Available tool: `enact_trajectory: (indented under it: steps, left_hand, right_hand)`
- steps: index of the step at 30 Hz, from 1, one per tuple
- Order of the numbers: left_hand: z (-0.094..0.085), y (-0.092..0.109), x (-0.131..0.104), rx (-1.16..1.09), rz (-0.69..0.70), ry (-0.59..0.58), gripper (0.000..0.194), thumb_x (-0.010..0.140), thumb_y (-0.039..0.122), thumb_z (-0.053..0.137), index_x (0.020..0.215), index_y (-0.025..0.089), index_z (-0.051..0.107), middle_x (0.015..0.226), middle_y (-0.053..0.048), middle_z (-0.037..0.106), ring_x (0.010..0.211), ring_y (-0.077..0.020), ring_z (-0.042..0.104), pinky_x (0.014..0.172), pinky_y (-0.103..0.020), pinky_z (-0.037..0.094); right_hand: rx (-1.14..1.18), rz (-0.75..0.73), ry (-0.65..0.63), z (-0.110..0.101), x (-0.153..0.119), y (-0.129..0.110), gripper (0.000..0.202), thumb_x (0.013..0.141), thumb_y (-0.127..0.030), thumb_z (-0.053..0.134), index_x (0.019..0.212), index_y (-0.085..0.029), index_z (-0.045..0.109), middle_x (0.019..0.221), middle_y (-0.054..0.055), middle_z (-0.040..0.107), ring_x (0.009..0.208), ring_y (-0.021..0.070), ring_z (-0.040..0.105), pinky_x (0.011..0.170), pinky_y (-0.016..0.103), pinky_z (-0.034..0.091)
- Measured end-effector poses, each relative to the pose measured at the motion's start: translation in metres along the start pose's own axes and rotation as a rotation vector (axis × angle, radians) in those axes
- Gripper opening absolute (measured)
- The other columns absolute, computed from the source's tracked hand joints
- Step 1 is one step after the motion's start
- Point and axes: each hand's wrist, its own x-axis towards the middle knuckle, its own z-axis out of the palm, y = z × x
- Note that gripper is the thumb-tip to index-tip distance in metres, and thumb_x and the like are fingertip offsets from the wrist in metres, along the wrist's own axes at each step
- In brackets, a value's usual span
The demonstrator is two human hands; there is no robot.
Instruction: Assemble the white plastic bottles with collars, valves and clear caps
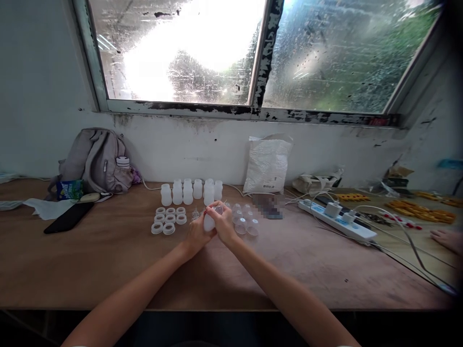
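Observation:
Both of my hands meet over a small white translucent bottle (209, 223) above the table. My left hand (196, 234) is wrapped round its body. At the bottle's upper end, my right hand (224, 224) has its fingers closed on a clear piece, mostly hidden by the fingers. Behind them stand several white bottles (187, 192) in rows. To the left lie several white rings (169, 228), with small clear parts (196, 213) beside my left hand. Several clear caps (252, 228) sit in rows just right of my right hand.
A power strip (340, 221) with plugs and cables lies at the right. A white plastic bag (268, 165) leans on the wall. At the left are a backpack (96, 161) and a black phone (68, 218). Another person's hand (446, 238) rests at the far right edge.

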Motion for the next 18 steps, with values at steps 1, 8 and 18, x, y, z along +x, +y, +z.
enact_trajectory:
  steps: [1,8,18]
  left_hand:
    - [-0.002,-0.003,0.001,0.027,0.011,0.016,0.049,0.064,0.026,0.058,0.11,0.017,0.044,0.085,-0.008,0.062,0.073,-0.0233,0.058,0.062,-0.03,0.042]
    - [-0.01,-0.025,0.012,0.277,-0.053,0.074,0.035,0.069,0.026,0.054,0.1,0.018,0.04,0.092,-0.009,0.056,0.08,-0.0241,0.057,0.063,-0.03,0.039]
    - [-0.024,-0.049,0.023,0.202,0.004,0.241,0.038,0.063,0.044,0.062,0.087,0.019,0.046,0.09,-0.006,0.051,0.082,-0.0208,0.053,0.069,-0.03,0.04]
  right_hand:
    - [0.008,0.0,0.033,0.005,0.002,0.002,0.018,0.06,-0.033,0.062,0.064,-0.019,0.052,0.059,-0.001,0.053,0.054,0.0123,0.048,0.051,0.024,0.038]
    - [-0.07,0.055,-0.131,-0.002,0.021,0.023,0.035,0.06,-0.041,0.063,0.086,-0.018,0.056,0.074,0.001,0.057,0.066,0.0139,0.052,0.06,0.026,0.04]
    - [-0.956,-0.03,-0.175,-0.076,0.048,0.015,0.02,0.059,-0.038,0.065,0.06,-0.018,0.061,0.062,0.003,0.052,0.065,0.0182,0.049,0.062,0.03,0.034]
